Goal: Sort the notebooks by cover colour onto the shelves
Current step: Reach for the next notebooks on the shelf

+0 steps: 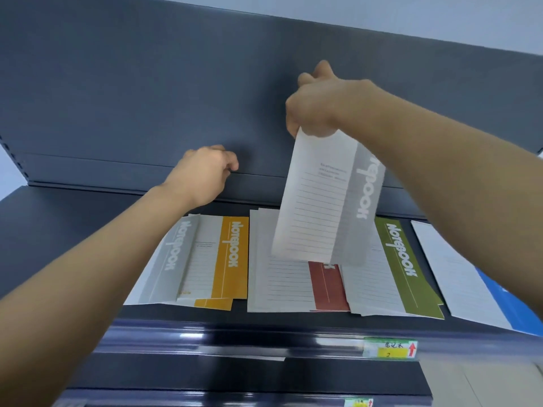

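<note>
- Here's the grey notebook, dangling in mid-air above the shelf. The right hand pinches it by the top edge, over the red notebook.
- We'd carry it left to the grey-banded notebook lying beside the orange notebook, then lay it flat on top with the bands lined up.
- It looks floppy. The left hand is up by the back panel, fingers curled with nothing seen in them, and we reckon it should steady the lower edge.
- The hanging cover hides most of the red one's title.
- The blue notebook runs off the right edge.
- The writing on the shelf label is too small for us to read.
</note>
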The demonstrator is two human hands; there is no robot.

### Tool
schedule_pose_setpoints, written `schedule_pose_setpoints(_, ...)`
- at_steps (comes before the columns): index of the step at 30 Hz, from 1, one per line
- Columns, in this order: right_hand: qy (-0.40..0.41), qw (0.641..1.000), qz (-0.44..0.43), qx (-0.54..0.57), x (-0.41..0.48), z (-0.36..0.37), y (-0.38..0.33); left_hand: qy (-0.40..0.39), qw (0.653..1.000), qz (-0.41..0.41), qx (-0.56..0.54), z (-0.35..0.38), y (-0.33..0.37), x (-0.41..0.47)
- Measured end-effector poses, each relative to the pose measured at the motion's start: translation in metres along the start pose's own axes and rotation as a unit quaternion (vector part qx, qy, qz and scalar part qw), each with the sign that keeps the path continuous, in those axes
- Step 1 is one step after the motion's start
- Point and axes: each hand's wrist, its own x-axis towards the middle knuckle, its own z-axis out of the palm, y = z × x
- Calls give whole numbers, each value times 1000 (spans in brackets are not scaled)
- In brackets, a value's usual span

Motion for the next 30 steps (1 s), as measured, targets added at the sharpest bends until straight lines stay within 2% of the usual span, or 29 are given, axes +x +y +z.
schedule_pose_setpoints(3, -53, 999, 2, -5, 4, 9, -12, -5, 1000, 0, 2, 1, 2, -2)
schedule_pose_setpoints(8, -91, 991, -79, 60, 18, 67, -55, -32, 999, -24, 14, 5, -1, -11)
schedule_pose_setpoints(13, -51, 981, -146, 121, 43, 124, -82, -52, 998, -24, 31, 7, 3, -19)
schedule_pose_setpoints(16, -32, 972, -159, 168, 50, 139, -81, -49, 998, -26, 38, 6, 3, -20)
schedule_pose_setpoints(19, -6, 972, -143, 187, 43, 133, -65, -48, 998, -26, 44, 7, 7, -19)
schedule_pose_setpoints(23, 19, 981, -112, 158, 29, 107, -30, -46, 995, -22, 84, 6, 20, -16)
schedule_pose_setpoints(27, 41, 984, -81, 152, 11, 75, -3, -35, 985, -16, 165, -7, 40, -13)
schedule_pose_setpoints(30, 97, 981, -86, 146, -4, 50, 5, -12, 970, -33, 239, -24, 49, -16)
